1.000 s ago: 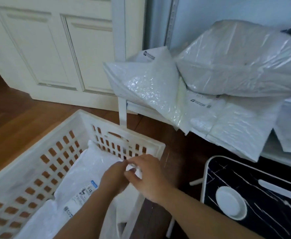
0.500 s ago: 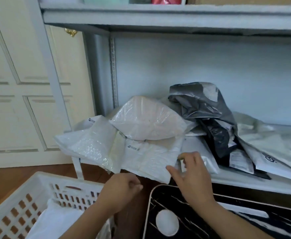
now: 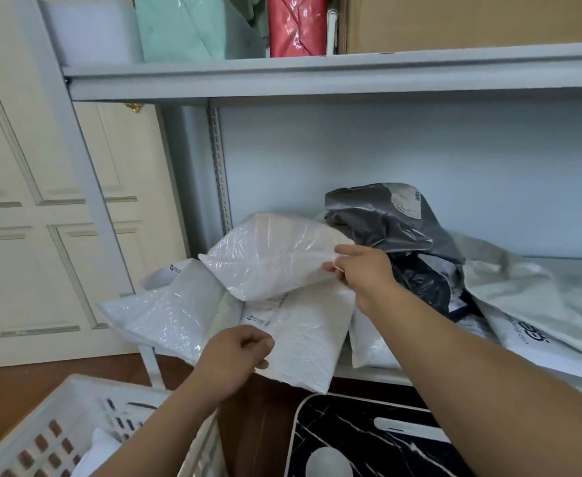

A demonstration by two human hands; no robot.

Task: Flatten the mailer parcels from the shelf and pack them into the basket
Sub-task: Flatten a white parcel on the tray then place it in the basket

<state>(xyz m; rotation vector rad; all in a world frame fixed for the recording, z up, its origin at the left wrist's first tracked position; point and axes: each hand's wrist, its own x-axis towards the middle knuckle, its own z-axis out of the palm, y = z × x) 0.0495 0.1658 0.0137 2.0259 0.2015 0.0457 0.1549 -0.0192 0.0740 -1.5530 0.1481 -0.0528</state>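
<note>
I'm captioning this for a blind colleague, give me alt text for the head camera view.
A person's right hand pinches the edge of a puffy white mailer atop a pile of parcels on a grey shelf. The left hand hangs loosely curled above a white basket.

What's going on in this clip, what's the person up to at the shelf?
A person is clearing mailer parcels off a low shelf to pack them into a white basket on the floor. The right hand pinches the edge of a puffy white mailer lying on top of the pile. The left hand hovers loosely curled over another white mailer and holds nothing. A crumpled dark grey mailer and more white ones lie on the shelf. At least one white parcel already lies in the basket.
</note>
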